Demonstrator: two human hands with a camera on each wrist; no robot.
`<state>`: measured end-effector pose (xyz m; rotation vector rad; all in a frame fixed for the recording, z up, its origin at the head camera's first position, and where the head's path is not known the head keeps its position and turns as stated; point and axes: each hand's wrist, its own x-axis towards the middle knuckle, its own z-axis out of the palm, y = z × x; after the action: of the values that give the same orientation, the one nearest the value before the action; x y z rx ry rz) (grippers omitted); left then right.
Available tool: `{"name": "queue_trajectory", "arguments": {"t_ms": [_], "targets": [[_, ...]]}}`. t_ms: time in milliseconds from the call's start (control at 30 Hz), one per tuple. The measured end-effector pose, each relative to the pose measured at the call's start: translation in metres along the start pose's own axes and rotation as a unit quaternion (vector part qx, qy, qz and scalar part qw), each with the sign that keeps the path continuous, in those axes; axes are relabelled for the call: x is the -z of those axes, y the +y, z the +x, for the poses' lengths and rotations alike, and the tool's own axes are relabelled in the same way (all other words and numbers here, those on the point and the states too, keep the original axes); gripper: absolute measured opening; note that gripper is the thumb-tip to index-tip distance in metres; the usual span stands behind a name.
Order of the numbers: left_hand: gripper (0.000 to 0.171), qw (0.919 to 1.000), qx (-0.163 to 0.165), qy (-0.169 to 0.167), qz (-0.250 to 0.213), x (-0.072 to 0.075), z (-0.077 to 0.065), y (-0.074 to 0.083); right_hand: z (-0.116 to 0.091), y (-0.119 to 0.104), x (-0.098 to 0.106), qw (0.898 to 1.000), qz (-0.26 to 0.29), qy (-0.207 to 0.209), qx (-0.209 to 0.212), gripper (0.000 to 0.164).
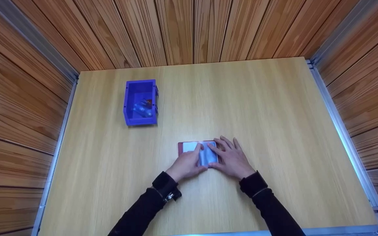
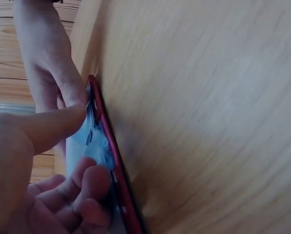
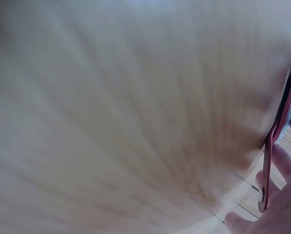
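Note:
An unfolded card holder (image 1: 180, 149) with a dark red cover and clear bluish sleeves lies near the front middle of the table in the head view. My left hand (image 1: 187, 163) is over its middle, curled fingers at the sleeves (image 2: 102, 151) and thumb along the near edge. On the right side rests my right hand (image 1: 233, 159), index finger and thumb on the sleeves, other fingers spread past the edge. The two thumbs meet in the left wrist view. A red strap (image 3: 266, 178) with a snap button stands beside the right fingers in the right wrist view.
A blue bin (image 1: 141, 122) stands at the back left of the wooden table (image 1: 258, 108). Inside are clear bottle-like things (image 1: 143, 109) and a small orange-brown piece. Wood-plank walls (image 1: 205, 32) and metal rails (image 1: 343, 121) border the table.

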<state>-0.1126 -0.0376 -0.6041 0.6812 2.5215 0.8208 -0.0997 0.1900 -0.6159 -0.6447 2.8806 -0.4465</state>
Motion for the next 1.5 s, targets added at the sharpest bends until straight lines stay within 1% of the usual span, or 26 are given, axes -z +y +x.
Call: {"name": "queue_trajectory", "arguments": {"t_ms": [100,233,333,400,467,533,633,733,833,933,1000,1100,1233,1333,1433,1500], "targets": [[0.073,1.0,-0.002,-0.004,0.008,0.003,-0.003,0.001,0.0,0.0,0.0,1.0,-0.003,0.0,-0.006,0.083],[0.083,0.9999,0.002,-0.012,0.008,0.006,-0.007,0.0,-0.001,0.001,0.001,1.0,0.0,-0.001,-0.017,0.09],[0.092,0.9998,0.002,-0.008,0.015,0.009,-0.01,-0.001,-0.001,0.001,0.001,1.0,0.008,-0.003,-0.019,0.093],[0.099,0.9995,0.001,0.001,0.031,0.011,-0.012,-0.002,-0.001,0.002,0.002,1.0,0.012,-0.004,-0.019,0.092],[0.107,0.9983,-0.008,0.013,0.056,0.014,-0.013,-0.003,0.0,0.002,0.002,1.0,0.013,-0.004,-0.02,0.092],[0.109,0.9961,-0.02,0.024,0.083,0.016,-0.015,-0.004,0.0,0.003,0.002,1.0,0.012,-0.007,-0.022,0.092],[0.103,0.9909,-0.042,0.033,0.123,0.019,-0.017,-0.006,0.0,0.003,0.003,1.0,0.016,-0.007,-0.02,0.091],[0.087,0.9869,-0.053,0.033,0.149,0.022,-0.019,-0.008,0.0,0.003,0.003,1.0,0.019,-0.006,-0.017,0.089],[0.07,0.9852,-0.053,0.034,0.16,0.025,-0.021,-0.009,0.0,0.003,0.003,1.0,0.015,-0.009,-0.02,0.09],[0.061,0.9858,-0.045,0.037,0.157,0.027,-0.022,-0.012,0.0,0.003,0.003,1.0,0.013,-0.009,-0.022,0.09],[0.06,0.9866,-0.035,0.034,0.156,0.029,-0.022,-0.014,0.0,0.003,0.003,1.0,0.017,-0.007,-0.022,0.09],[0.064,0.9875,-0.02,0.03,0.153,0.03,-0.023,-0.017,0.0,0.003,0.005,0.999,0.021,-0.01,-0.026,0.091],[0.067,0.987,-0.009,0.027,0.158,0.031,-0.023,-0.021,0.0,0.003,0.005,0.999,0.018,-0.017,-0.032,0.091],[0.064,0.9851,-0.002,0.034,0.169,0.03,-0.023,-0.023,0.0,0.004,0.005,0.999,0.016,-0.019,-0.034,0.091],[0.063,0.9821,0.017,0.041,0.183,0.031,-0.022,-0.026,0.0,0.003,0.004,0.999,0.016,-0.023,-0.032,0.091],[0.067,0.9791,0.031,0.043,0.197,0.032,-0.022,-0.028,0.001,0.002,0.004,0.999,0.017,-0.026,-0.029,0.091]]}}
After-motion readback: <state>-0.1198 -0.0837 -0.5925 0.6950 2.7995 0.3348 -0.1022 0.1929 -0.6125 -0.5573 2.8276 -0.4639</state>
